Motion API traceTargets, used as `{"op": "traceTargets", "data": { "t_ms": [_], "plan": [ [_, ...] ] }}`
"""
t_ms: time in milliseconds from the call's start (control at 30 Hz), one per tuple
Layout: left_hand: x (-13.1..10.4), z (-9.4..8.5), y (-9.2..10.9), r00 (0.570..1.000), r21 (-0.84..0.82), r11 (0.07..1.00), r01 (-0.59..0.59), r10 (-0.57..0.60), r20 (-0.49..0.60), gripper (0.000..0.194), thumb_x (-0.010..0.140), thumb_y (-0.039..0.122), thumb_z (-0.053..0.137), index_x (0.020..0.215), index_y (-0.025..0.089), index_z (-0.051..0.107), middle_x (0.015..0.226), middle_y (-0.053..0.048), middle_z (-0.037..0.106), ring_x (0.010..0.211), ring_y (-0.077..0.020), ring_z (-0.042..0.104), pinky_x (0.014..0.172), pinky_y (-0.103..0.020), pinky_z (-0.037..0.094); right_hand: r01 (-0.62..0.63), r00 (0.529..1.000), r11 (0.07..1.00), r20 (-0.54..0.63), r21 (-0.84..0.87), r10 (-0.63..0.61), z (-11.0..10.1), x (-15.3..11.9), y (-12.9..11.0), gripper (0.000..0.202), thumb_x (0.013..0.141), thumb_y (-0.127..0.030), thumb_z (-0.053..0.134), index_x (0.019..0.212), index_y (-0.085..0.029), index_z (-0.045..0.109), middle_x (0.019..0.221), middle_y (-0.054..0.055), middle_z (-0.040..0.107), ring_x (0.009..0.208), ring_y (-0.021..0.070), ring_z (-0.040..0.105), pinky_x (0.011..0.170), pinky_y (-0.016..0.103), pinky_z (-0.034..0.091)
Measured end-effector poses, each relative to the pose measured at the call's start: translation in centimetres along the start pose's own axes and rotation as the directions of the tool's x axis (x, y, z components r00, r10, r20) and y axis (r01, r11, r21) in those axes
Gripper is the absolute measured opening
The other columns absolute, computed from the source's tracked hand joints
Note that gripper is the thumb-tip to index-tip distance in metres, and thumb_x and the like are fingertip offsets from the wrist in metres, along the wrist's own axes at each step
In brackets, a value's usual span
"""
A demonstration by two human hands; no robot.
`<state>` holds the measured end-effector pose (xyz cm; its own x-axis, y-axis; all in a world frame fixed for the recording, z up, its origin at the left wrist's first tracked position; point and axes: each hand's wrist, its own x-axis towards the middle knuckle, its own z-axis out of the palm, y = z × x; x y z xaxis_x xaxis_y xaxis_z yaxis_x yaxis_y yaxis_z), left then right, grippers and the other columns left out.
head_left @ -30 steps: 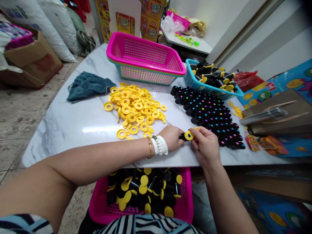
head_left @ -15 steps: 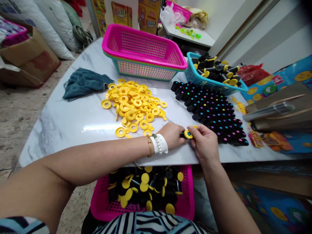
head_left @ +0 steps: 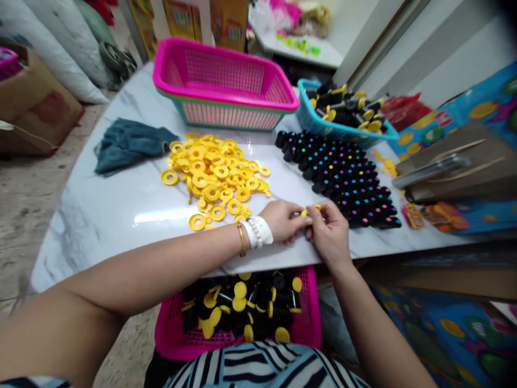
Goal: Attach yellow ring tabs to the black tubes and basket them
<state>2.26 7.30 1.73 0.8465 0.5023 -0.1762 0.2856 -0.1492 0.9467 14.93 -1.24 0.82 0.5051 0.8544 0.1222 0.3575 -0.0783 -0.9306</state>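
Note:
My left hand [head_left: 283, 220] and my right hand [head_left: 330, 229] meet near the table's front edge, fingers closed round a small piece with a yellow cap [head_left: 305, 213]. The fingers cover most of it, and its black body is hidden. Left of and beyond my hands lies a pile of yellow ring caps [head_left: 214, 167]. Rows of black tubes [head_left: 343, 172] with coloured dots on their ends lie just beyond my right hand. Below the table edge, a pink basket [head_left: 167, 334] holds black pieces with yellow caps.
Stacked pink and green baskets [head_left: 226, 113] stand at the back of the marble table [head_left: 100, 210]. A blue basket [head_left: 335, 129] of capped black pieces is right of them. A dark teal cloth [head_left: 129, 145] lies left, a brown paper bag [head_left: 452, 172] stands right.
Both hands have closed further over the piece, whose yellow ring and black body showed more before. The camera view has shifted slightly, so the table contents appear a little further left.

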Motion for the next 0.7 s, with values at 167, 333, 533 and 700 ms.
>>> {"op": "traceTargets", "data": {
  "t_ms": [167,333,533,700],
  "plan": [
    [-0.4,0.1,-0.6,0.975,0.296,0.944,-0.145,0.188,-0.123,0.025,0.077,0.034,0.068,0.094,0.016,0.07,0.065,0.0,0.065,0.059,-0.0123,0.058,0.056,-0.02,0.037,-0.145,0.987,0.973,0.097,0.177,0.13,-0.8,0.7,0.9,0.036,0.083,-0.053,0.06,0.079,-0.018,0.064,0.061,-0.001,0.058,0.044,0.0095,0.048,0.036,0.02,0.037],
    [-0.2,0.4,-1.0,0.962,0.372,0.9,-0.225,0.265,-0.059,0.025,0.081,0.034,0.064,0.098,0.018,0.072,0.066,-0.001,0.066,0.06,-0.013,0.056,0.057,-0.021,0.035,-0.449,0.854,0.858,0.403,0.252,0.329,-2.9,2.3,0.4,0.038,0.073,-0.049,0.072,0.078,-0.013,0.065,0.053,-0.002,0.055,0.039,0.0069,0.043,0.035,0.018,0.031],
    [0.0,0.4,-0.8,0.97,0.366,0.905,-0.216,0.241,-0.025,0.022,0.084,0.035,0.061,0.095,0.019,0.073,0.071,-0.002,0.069,0.063,-0.014,0.059,0.061,-0.022,0.037,-0.175,0.877,0.971,0.422,-0.164,0.229,-3.4,1.9,-0.4,0.023,0.082,-0.042,0.066,0.09,-0.021,0.058,0.058,-0.005,0.056,0.04,0.0092,0.047,0.037,0.02,0.036],
    [-0.4,0.8,0.2,0.987,0.519,0.846,-0.121,0.157,-0.025,0.035,0.083,0.045,0.06,0.099,0.016,0.072,0.078,-0.008,0.071,0.071,-0.021,0.064,0.06,-0.025,0.04,0.131,0.968,0.975,0.236,-0.178,-0.087,-2.3,-1.5,-0.2,0.024,0.087,-0.037,0.058,0.107,-0.024,0.06,0.095,0.005,0.063,0.068,0.0166,0.061,0.055,0.026,0.049]
  ]
}}
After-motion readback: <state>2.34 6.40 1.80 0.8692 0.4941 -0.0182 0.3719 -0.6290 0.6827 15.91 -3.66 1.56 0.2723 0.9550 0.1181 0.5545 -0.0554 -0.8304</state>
